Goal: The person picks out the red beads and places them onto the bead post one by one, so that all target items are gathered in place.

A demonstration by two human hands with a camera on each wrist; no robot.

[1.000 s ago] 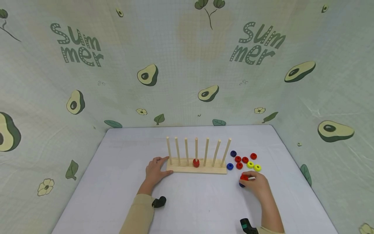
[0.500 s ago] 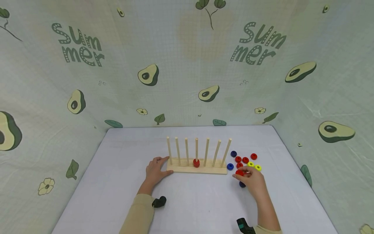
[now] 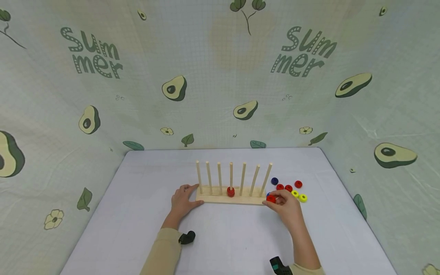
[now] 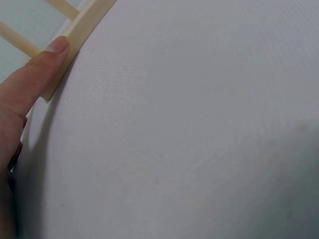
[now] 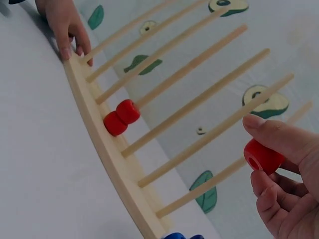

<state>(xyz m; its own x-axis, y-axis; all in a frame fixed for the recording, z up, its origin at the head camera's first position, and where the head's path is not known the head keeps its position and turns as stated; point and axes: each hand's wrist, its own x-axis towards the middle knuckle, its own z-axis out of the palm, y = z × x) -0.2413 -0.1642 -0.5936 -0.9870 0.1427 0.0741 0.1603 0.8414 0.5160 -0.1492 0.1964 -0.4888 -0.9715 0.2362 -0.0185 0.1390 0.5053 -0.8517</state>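
Note:
A wooden peg rack [image 3: 220, 199] with a row of upright pegs stands in the middle of the table. My left hand [image 3: 183, 200] grips its left end, the thumb [image 4: 56, 47] on the front of the base and fingers behind. Two red beads [image 5: 117, 122] are stacked at the foot of the middle peg. My right hand [image 3: 287, 208] pinches another red bead [image 5: 264, 155] between thumb and fingers, its hole showing in the right wrist view. In the head view this held bead overlaps the rack's right end and partly hides a blue bead [image 5: 174, 236].
Right of the rack lie loose beads: a dark blue one [image 3: 274, 181], several red ones [image 3: 298, 184] and two yellow ones [image 3: 303, 198]. A patterned cloth [image 3: 213, 76] hangs behind the white table [image 3: 220, 240].
My right hand has carried the red bead left and slightly up, from the loose beads to the rack's right end. My left hand and the rack have stayed put.

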